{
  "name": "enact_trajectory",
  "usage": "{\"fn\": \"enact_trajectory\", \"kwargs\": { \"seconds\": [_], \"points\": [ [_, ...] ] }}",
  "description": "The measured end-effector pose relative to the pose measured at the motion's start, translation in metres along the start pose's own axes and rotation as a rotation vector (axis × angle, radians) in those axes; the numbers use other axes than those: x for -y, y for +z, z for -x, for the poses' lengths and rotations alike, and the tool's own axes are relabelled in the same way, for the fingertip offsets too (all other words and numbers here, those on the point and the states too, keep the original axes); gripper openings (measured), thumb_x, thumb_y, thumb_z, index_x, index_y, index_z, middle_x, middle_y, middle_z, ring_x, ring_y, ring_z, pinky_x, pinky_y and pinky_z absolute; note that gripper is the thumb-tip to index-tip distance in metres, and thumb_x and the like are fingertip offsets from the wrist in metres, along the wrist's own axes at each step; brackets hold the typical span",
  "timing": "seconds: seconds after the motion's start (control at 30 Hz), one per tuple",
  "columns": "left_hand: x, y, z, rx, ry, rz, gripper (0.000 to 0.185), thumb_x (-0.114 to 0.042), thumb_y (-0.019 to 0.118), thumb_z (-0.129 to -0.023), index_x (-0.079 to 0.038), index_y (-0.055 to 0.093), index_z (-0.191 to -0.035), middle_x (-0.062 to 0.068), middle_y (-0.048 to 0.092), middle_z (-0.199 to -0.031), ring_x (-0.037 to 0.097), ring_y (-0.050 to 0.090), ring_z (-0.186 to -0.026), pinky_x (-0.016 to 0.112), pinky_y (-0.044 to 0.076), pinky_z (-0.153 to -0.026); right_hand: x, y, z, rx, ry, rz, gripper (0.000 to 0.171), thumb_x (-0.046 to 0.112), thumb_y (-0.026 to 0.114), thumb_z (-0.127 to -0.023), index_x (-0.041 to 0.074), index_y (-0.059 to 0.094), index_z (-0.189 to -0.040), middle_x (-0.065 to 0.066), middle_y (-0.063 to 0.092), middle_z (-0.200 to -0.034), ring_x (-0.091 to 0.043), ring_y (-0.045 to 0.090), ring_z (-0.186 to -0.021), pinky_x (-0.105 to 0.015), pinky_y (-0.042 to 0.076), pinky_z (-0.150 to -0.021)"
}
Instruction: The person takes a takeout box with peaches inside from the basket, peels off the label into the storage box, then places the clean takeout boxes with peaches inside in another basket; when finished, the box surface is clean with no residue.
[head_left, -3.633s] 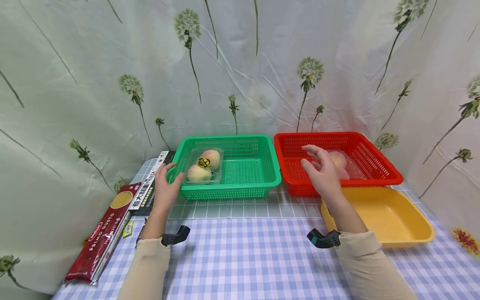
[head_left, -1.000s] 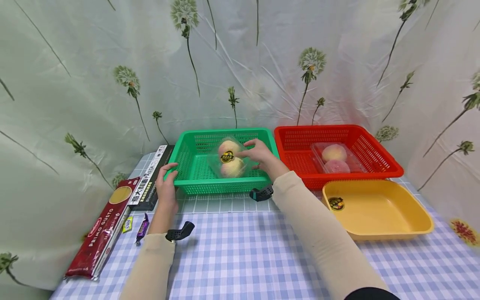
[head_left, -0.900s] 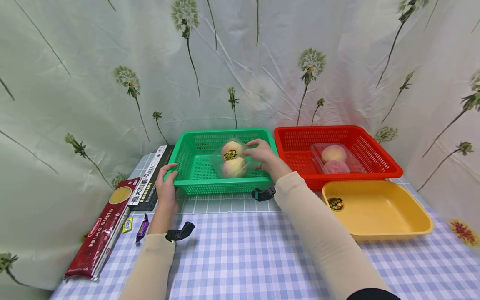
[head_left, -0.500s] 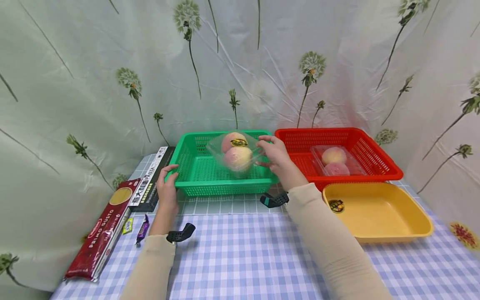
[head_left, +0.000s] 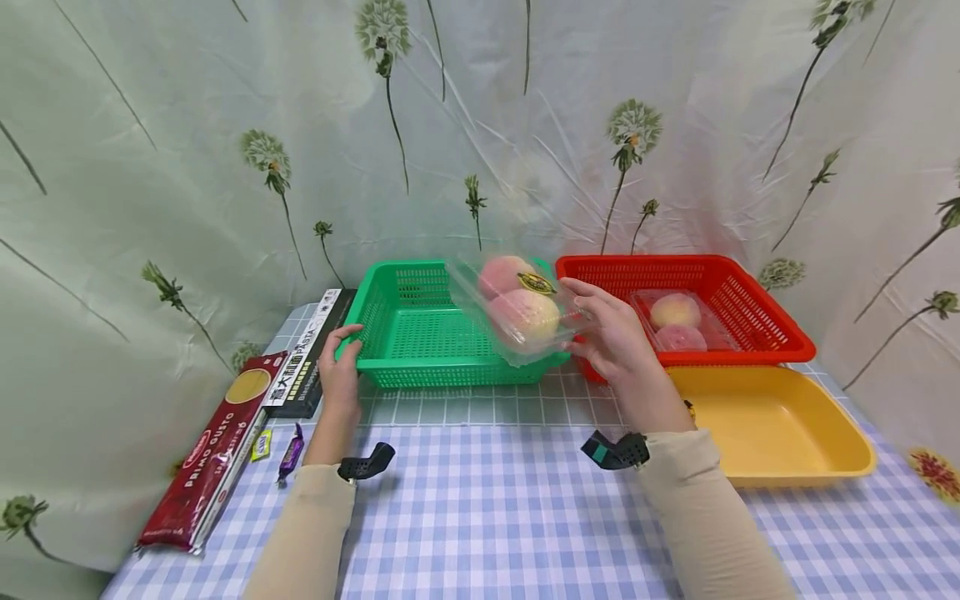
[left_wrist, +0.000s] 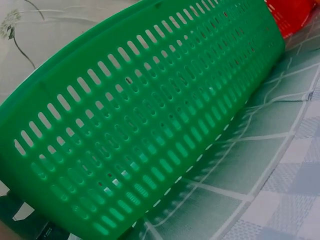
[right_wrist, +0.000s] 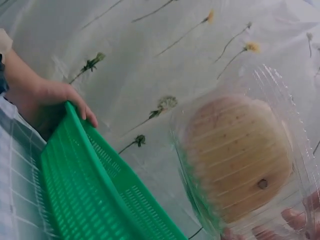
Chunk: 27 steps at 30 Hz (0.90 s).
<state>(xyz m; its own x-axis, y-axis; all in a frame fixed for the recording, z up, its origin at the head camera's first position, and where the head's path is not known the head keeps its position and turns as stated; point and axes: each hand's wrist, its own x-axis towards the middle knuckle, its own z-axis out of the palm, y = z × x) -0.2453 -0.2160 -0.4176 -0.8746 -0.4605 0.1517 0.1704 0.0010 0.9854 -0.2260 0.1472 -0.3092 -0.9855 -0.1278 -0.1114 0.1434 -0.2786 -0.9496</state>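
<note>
Two baskets are being counted at the far side: one green basket (head_left: 420, 333) on the left, one red basket (head_left: 757, 321) on the right. One yellow tray (head_left: 787, 433) is being noted near right. Two clear peach packs are being tallied, one held pack (head_left: 517, 308) and one pack (head_left: 678, 325) in red, two peaches each. Two pasta packets, red pasta packet (head_left: 206, 454) and black pasta box (head_left: 307, 358), and two small sweets, yellow sweet (head_left: 260, 444) and purple sweet (head_left: 290, 452), are being logged far left. Two hands are being seen, left hand (head_left: 341, 375) and right hand (head_left: 618, 342).
</note>
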Motion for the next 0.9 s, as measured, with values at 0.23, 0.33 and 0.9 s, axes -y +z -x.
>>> {"fn": "enact_trajectory", "kwargs": {
  "seconds": [0.23,0.33,0.9],
  "points": [
    [0.000,0.001,0.001,-0.114,0.190,-0.208,0.028,-0.008,0.052,-0.095,-0.003,0.066,-0.118,0.013,0.056,-0.139,0.025,0.049,-0.131,0.039,0.038,-0.107,-0.004,-0.019,0.025,0.134,-0.027,-0.030,0.039,0.024,0.046,-0.106,0.019,0.054,-0.143,0.002,0.039,-0.153,-0.023,0.035,-0.136,-0.033,0.056,-0.095],
    [-0.004,0.002,0.003,-0.228,0.348,-0.314,0.024,-0.004,0.054,-0.091,0.001,0.068,-0.110,0.019,0.055,-0.136,0.033,0.050,-0.131,0.049,0.038,-0.109,-0.008,-0.027,0.031,0.188,-0.070,0.015,0.034,0.020,0.042,-0.106,0.018,0.060,-0.136,0.003,0.046,-0.147,-0.024,0.038,-0.134,-0.034,0.054,-0.097],
    [-0.082,0.037,0.054,0.278,0.527,-0.031,0.018,-0.003,0.051,-0.100,0.004,0.066,-0.108,0.008,0.073,-0.096,0.011,0.070,-0.075,0.024,0.057,-0.070,-0.032,-0.055,0.033,0.456,-0.204,0.350,0.033,0.011,0.044,-0.103,0.017,0.070,-0.123,0.009,0.071,-0.119,-0.015,0.062,-0.112,-0.032,0.053,-0.091]
  ]
}}
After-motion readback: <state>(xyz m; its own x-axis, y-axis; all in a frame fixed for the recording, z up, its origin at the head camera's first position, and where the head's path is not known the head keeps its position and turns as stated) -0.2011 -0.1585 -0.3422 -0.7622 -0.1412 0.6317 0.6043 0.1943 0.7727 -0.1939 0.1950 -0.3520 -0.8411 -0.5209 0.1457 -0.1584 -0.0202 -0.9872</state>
